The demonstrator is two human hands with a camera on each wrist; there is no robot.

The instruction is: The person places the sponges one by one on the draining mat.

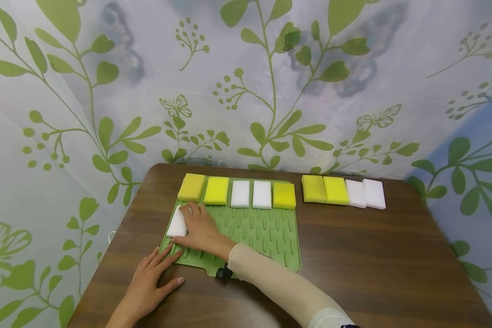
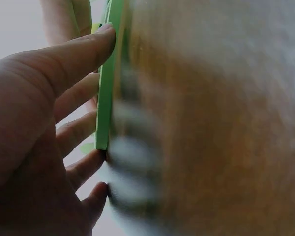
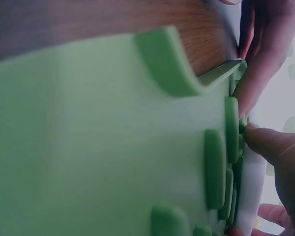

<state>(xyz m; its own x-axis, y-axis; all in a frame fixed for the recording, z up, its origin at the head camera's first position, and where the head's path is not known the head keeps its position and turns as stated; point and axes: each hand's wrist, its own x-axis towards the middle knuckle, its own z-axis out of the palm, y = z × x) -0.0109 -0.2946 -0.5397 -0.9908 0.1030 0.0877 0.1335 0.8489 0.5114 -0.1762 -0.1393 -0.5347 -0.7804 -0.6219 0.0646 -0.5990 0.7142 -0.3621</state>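
Observation:
On the green ridged mat [image 1: 250, 232], a white sponge [image 1: 177, 222] lies at the left edge, in front of the back row. My right hand [image 1: 201, 228] grips it, thumb on the near end and fingers toward the far end. In the right wrist view the thumb [image 3: 273, 142] meets the side of the white sponge [image 3: 251, 184]. My left hand [image 1: 149, 282] rests with spread, fairly straight fingers at the mat's near left corner. The left wrist view shows those fingers [image 2: 83, 125] touching the mat's edge [image 2: 105, 98].
Along the mat's back edge stand yellow sponges [image 1: 216, 190] and white sponges [image 1: 240, 193] in a row. Right of the mat, two yellow sponges [image 1: 314, 189] and two white sponges [image 1: 374, 193] lie side by side on the brown wooden table [image 1: 365, 264]. A leaf-patterned curtain [image 1: 246, 91] hangs behind.

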